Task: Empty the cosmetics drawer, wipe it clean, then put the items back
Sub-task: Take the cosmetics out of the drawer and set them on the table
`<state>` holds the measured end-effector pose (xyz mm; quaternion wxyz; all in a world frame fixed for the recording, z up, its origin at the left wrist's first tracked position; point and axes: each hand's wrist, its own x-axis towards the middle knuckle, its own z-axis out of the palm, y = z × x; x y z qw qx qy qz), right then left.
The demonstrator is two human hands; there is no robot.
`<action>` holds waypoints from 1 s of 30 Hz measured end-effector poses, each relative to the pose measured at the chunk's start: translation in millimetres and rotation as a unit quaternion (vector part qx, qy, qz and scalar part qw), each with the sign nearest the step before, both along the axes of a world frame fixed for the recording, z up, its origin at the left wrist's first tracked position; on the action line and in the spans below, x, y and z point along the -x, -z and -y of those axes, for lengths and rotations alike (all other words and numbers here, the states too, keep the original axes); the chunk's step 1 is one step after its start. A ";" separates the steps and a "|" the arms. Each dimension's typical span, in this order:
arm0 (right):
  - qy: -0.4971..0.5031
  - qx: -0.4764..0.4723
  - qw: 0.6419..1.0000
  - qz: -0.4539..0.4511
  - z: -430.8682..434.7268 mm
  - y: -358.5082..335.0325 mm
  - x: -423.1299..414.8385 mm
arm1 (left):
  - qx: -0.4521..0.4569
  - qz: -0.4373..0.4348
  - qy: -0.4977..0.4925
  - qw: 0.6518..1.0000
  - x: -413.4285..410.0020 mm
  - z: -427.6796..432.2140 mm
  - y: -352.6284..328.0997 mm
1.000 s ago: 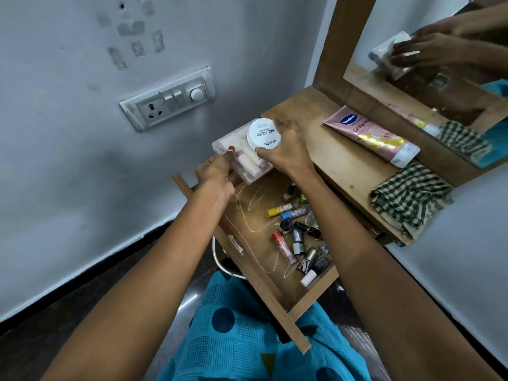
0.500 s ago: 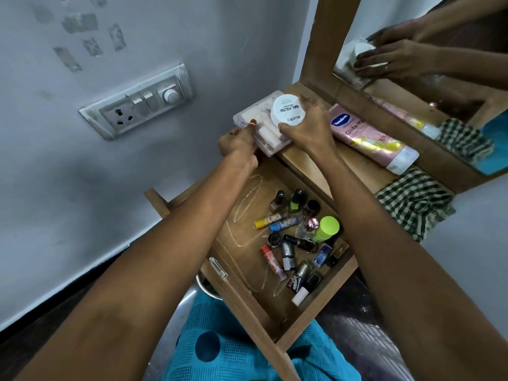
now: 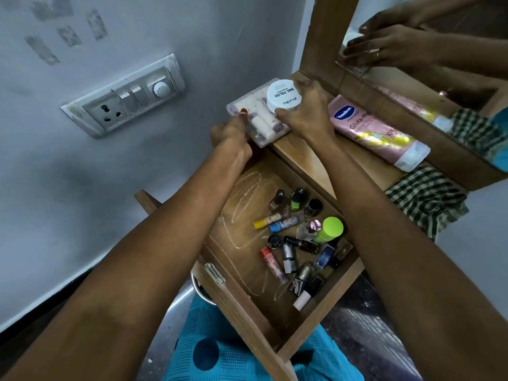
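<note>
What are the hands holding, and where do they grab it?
The left hand pinches the clear plastic box at its left edge. The right hand grips the round white tub on top of it, by its side.

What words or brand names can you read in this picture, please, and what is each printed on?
"zudio": white round lid
"NAIL POLISH": the same lid
"Vaseline": pink tube
"Gluta-H", rest unclear: the same tube
Finer print on the lid and marks on the nail polish caps: too small to read.
</note>
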<state>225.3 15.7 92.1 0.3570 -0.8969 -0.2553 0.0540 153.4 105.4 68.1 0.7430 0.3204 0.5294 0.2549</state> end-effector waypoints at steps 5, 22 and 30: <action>0.007 -0.001 1.000 -0.004 -3.9 2.1 -8.6 | 0.007 0.026 0.015 1.000 -3.0 2.2 -0.1; -0.006 -0.005 0.999 0.032 -3.0 14.9 -6.6 | -0.017 0.026 0.066 0.997 15.6 17.8 -3.6; -0.016 -0.052 0.998 0.003 39.6 17.2 28.6 | -0.060 0.004 0.136 0.989 57.0 60.0 10.0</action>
